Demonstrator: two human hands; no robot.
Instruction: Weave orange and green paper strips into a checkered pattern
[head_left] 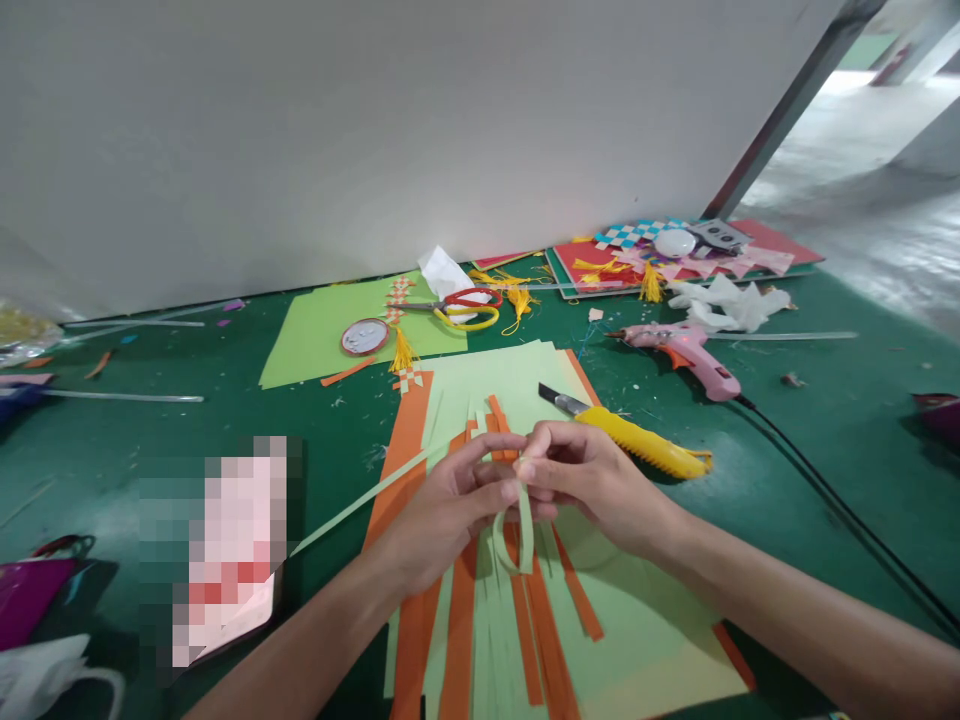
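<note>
My left hand (484, 480) and my right hand (574, 465) meet over the papers, both closed on a pale green paper strip (527, 530). Part of the strip hangs below my fingers in a curved loop. Fingertips hide where its ends meet. Beneath lie orange paper strips (551, 640) and pale green strips on light green sheets (645, 620). One long thin green strip (360, 505) stretches out to the left from under my left hand. Just beyond my right hand rests a yellow utility knife (645, 440), its blade pointing to the back left.
A pink hot glue gun (690, 355) lies at right, its black cord (840, 500) running forward. Scissors (465, 308) and a round tin (365, 337) rest on green sheets (300, 335) at the back. A blurred-out phone-like object (232, 560) sits left. A pale wall (375, 130) stands behind.
</note>
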